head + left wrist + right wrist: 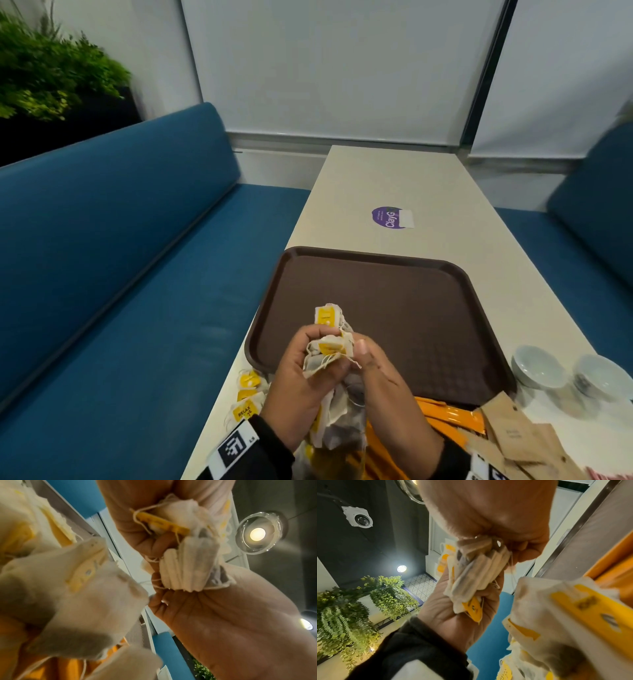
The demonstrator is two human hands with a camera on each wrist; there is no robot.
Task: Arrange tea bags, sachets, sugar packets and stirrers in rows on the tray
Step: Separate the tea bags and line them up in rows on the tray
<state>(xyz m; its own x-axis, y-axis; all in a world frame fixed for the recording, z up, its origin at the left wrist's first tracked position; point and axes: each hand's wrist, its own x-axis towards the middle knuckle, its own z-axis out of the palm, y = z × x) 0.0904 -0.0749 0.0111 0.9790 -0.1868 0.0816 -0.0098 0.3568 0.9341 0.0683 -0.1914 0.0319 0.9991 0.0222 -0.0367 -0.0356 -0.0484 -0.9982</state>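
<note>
Both your left hand (301, 373) and right hand (383, 380) have fingers clamped on a tangled tea bag bunch (330, 346) above the bare tray (428, 274); free one bag, minding the strings

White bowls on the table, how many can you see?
2. One white bowl stands on the table just right of the brown tray; the second bowl stands directly to its right. Others may lie outside the view.

The head view looks down at the table (394, 178). Both wrist views look up, very close, sharing the tea bags (185, 566).
</note>
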